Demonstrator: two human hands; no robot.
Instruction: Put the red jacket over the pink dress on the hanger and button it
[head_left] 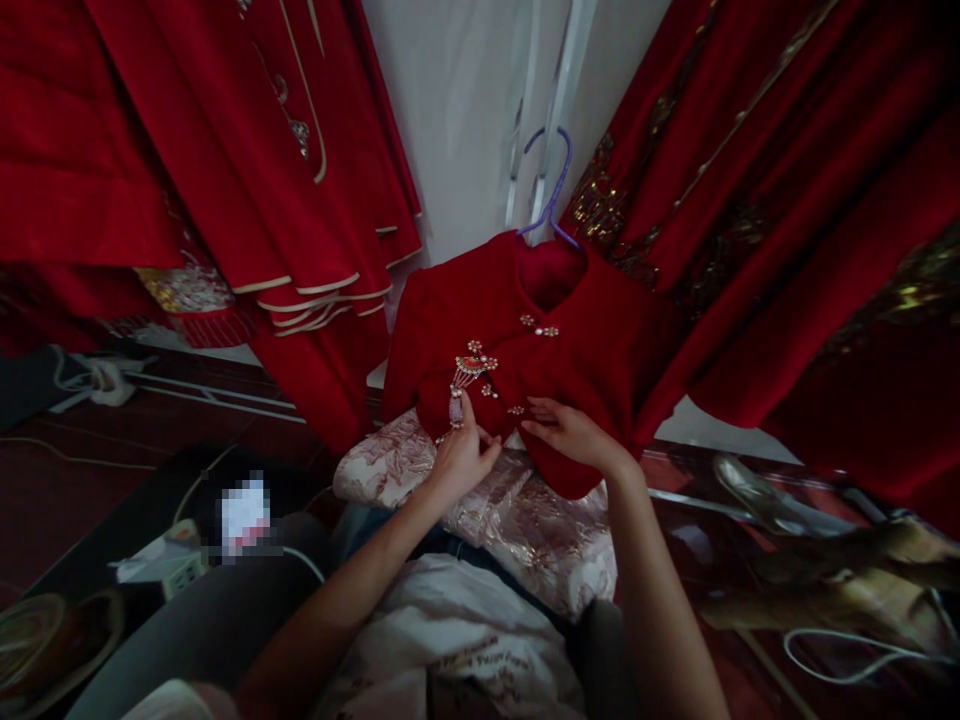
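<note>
A short red jacket (585,385) with a stand-up neckline hangs on a purple hanger (556,190) in front of me. Flower-shaped beaded fastenings (540,328) run down its front, and a fan-shaped beaded brooch (472,368) with tassels sits on the chest. My left hand (466,452) is at the tassels, one finger stretched up against them and the thumb apart. To its right, my right hand (571,432) lies with fingers extended on the jacket front, close to a lower flower fastening. Pinkish-white brocade fabric (532,520) rests across my lap beneath the hem.
Red garments (240,170) with pale piping hang at left, others (750,200) with gold embroidery at right. A white panel (457,110) stands behind. A power strip (184,560) and a blurred-out lit object (246,515) are at lower left; shoes (757,495) and a cord lie at right.
</note>
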